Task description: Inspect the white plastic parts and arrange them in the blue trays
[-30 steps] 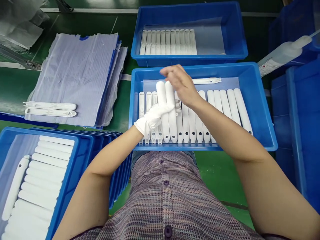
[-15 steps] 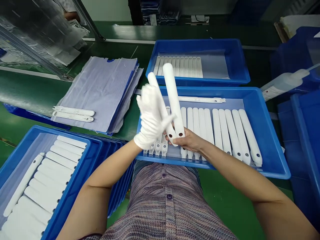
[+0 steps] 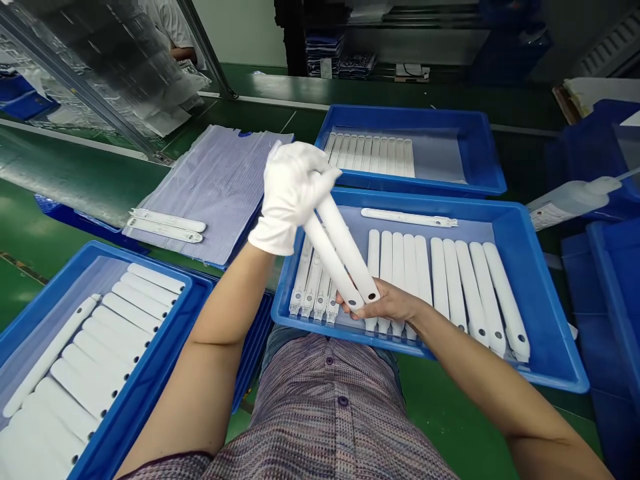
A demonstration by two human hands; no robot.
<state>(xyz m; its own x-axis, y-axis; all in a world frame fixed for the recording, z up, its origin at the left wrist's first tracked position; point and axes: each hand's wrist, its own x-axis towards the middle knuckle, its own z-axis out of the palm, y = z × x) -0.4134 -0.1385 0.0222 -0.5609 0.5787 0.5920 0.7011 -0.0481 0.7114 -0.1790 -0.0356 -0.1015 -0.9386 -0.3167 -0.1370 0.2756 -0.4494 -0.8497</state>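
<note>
White bars (image 3: 346, 243), a pair, slant above the blue tray (image 3: 550, 347)! Gloved left hand (image 3: 295, 183) wraps their upper ends, bare right hand (image 3: 387, 303) grips the holed ends; probably light, stiff, smooth, best held at both ends.

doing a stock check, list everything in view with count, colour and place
front tray: one, blue, front centre
far tray: one, blue, beyond it
left tray: one, blue, lower left
held pieces: two, white, between hands
tray pieces: many, white, in trays
sheet stack: one, bluish, bench left
loose pieces: two, white, on sheets
bottle: one, whitish, right
plastic bags: several, clear, upper left
co-worker: one, white-sleeved, top left
frame bars: two, grey, upper left
bins: several, blue, right edge
bench: one, green, across middle
floor: one, green, below
shirt: one, multicoloured, bottom centre
left hand: one, white-gloved, over held pieces' upper ends
right hand: one, bare, gripping lower ends
</note>
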